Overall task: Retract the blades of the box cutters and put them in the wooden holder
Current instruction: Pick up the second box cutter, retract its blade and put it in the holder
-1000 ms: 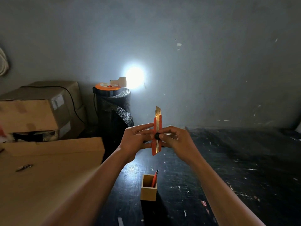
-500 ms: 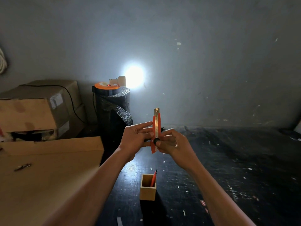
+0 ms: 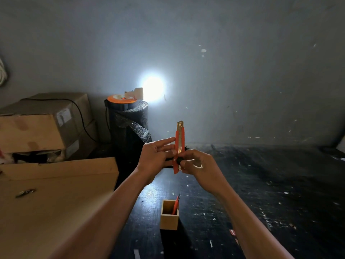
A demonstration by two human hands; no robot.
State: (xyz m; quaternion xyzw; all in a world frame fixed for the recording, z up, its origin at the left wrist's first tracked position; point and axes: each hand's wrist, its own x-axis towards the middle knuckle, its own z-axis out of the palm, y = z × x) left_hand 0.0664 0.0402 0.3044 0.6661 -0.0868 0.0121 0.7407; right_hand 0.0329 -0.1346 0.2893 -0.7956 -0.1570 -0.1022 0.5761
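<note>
blade (image 3: 180,123): was well out of the orange box cutter (image 3: 179,146), now only a short tip shows above the body | black slider (image 3: 178,160): lower on the body than before | right hand (image 3: 197,165): thumb followed the slider down

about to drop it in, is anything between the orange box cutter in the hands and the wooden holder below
Nothing visible blocks the way from the orange box cutter down to the square wooden holder. Another orange cutter already leans in its right side; the left side is free.
</note>
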